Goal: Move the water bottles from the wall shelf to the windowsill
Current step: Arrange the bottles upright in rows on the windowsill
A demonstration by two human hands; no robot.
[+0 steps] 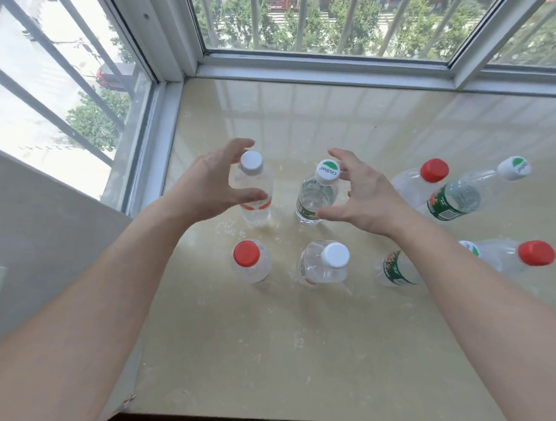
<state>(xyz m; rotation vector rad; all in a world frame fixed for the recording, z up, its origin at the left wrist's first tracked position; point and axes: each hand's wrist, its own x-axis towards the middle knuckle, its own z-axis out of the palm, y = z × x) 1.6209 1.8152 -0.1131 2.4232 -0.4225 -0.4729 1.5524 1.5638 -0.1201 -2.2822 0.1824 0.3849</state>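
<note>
I am hovering my left hand (207,181) and right hand (365,196), both spread loose, around two upright bottles (256,192) on the windowsill (293,357), gripping neither. Withdrawing carelessly, a forearm risks toppling the bottles standing below my wrists.

water bottles (322,265): eight, clear plastic, upright | caps: red, white, green-white | place: beige windowsill (293,357), in two loose rows

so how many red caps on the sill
3: one front left, one back right, one far right. The right arm may hide more.
</note>
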